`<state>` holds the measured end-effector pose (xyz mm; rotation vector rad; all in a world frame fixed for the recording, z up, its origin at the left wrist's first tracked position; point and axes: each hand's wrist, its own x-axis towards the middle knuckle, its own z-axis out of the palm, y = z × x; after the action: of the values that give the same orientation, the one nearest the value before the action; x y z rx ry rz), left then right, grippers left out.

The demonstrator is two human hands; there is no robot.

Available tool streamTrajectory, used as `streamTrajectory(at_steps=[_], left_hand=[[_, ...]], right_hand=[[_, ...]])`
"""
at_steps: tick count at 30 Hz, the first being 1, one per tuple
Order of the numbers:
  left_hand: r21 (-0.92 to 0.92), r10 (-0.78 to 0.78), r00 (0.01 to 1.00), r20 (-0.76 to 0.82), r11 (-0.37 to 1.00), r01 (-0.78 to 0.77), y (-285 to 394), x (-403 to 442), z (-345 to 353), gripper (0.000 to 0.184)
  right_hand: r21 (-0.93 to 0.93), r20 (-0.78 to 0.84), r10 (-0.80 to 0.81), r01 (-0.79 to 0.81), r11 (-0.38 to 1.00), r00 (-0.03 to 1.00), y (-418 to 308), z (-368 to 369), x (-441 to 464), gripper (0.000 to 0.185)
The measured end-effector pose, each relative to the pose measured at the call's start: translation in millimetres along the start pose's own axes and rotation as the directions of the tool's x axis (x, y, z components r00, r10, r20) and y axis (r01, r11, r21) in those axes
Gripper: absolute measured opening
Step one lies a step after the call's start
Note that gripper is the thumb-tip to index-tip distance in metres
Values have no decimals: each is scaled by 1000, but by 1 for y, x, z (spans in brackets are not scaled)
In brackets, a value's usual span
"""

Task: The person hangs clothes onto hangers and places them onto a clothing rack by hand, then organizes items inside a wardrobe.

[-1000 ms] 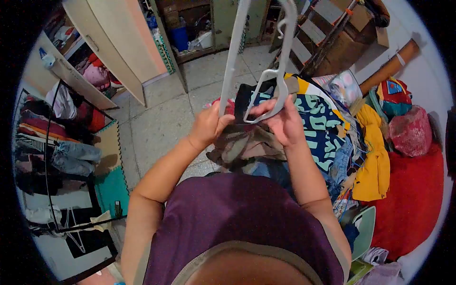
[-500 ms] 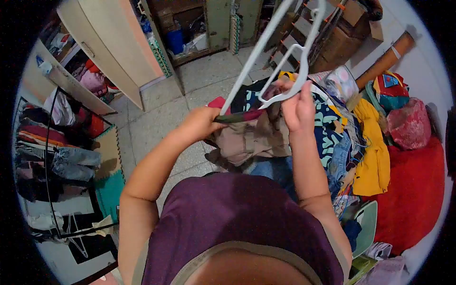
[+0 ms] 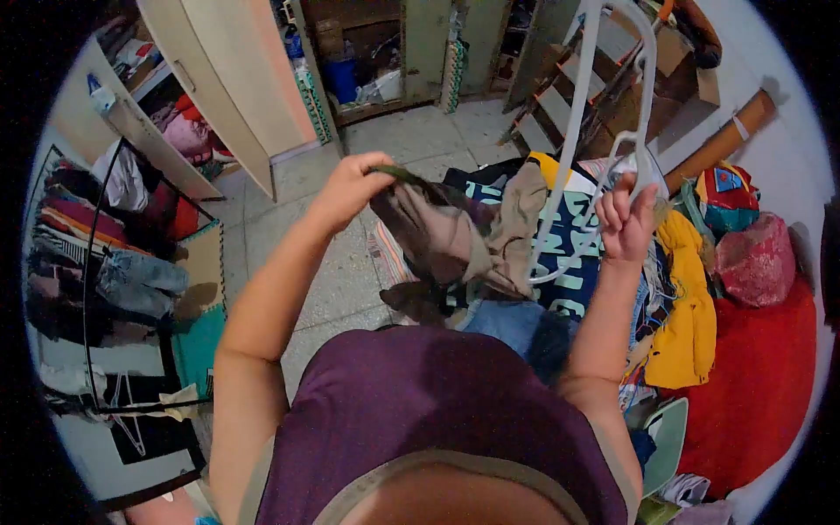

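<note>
Floor (image 3: 420,136): pale tile, running from the wearer's body to the cupboards. Cream wardrobe door (image 3: 210,96) stands ajar, upper left. Red cloth (image 3: 744,385) spreads along the right side. Black garment rack (image 3: 153,407) at left, hung with clothes, jeans (image 3: 136,280) among them. Ladder (image 3: 551,114) with pale treads stands beyond the clothes pile. Wearer's purple top (image 3: 437,376) fills the lower centre.

Pile, right of centre: navy garment (image 3: 569,227) with pale lettering; yellow garment (image 3: 682,306) to its right; blue denim (image 3: 516,324) nearest the body.

Brown-grey garment (image 3: 437,236): in front of the wearer, one end raised at the left, the rest bunched towards the navy garment. White hanger (image 3: 577,105): upright, slightly tilted, over the right part of the pile; its lower end is by the garment's right edge, contact uncertain.

Right hand (image 3: 626,219): palm partly open, fingers half-curled, hooked loosely about the hanger's side; exact finger contact unclear. Left hand (image 3: 354,188): closed, thumb against fingers, pinching the garment's dark green band (image 3: 398,174) clear of the pile.
</note>
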<state>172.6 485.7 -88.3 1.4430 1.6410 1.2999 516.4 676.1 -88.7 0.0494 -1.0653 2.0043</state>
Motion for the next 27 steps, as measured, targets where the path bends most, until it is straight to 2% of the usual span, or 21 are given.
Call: streamTrajectory(at_steps=[2,3,4,5,6,7,11,14,15,16,18,19,22,23,25,26,27], left_hand=[[-206,-92,995,33,974,97,12,3,-5,9],[-191,-101,994,27,976,104,23,3,-6,7],[-192,-74,997,33,978,79,24,4,-8,9],[-193,-47,998,40,980,54,25,7,-10,11],[-194,-20,999,46,981,29,25,9,-12,13],[-169,58,995,86,985,-43,30,10,-14,14],[122,69,959,275,987,-106,73,-1,-32,21],[147,37,932,361,985,-96,105,-14,-44,28],[103,52,941,335,990,-92,106,-17,-49,28],[150,95,948,302,978,-146,109,-20,-54,26],[251,177,956,232,939,-235,116,-29,-62,22],[264,165,968,188,941,-212,117,-34,-66,22],[348,160,986,49,922,-167,113,-56,-81,23],[475,161,987,8,868,-145,103,-60,-90,22],[789,245,969,-21,599,-134,93,-79,-107,23],[899,282,959,-18,424,-108,88,-88,-114,23],[941,224,973,-50,337,-29,81,-98,-120,22]], right_hand=[[38,-203,212,-208,977,956,11,-21,-12,46],[-239,-332,132,-219,946,934,25,-11,-13,52],[-354,-26,300,-289,889,954,29,-9,-11,51],[-440,113,278,-203,875,954,47,-5,-10,51],[-530,20,332,-271,803,943,55,16,-11,54],[-553,77,362,-262,791,929,64,21,-7,55],[-584,204,366,-187,790,908,73,49,13,53],[-592,360,398,-123,797,844,83,53,30,50],[-588,379,441,-156,794,814,95,55,31,44],[-639,407,544,-196,744,734,99,63,33,29],[-726,481,633,-129,675,606,123,71,30,25],[-715,482,668,-187,674,566,130,81,32,29],[-723,511,675,-159,673,532,163,75,42,27],[-714,497,682,-193,673,537,165,74,48,27],[-730,421,694,-236,641,584,157,78,60,27],[-682,415,666,-273,679,620,153,84,66,27],[-697,452,666,-231,679,593,142,98,75,29]])
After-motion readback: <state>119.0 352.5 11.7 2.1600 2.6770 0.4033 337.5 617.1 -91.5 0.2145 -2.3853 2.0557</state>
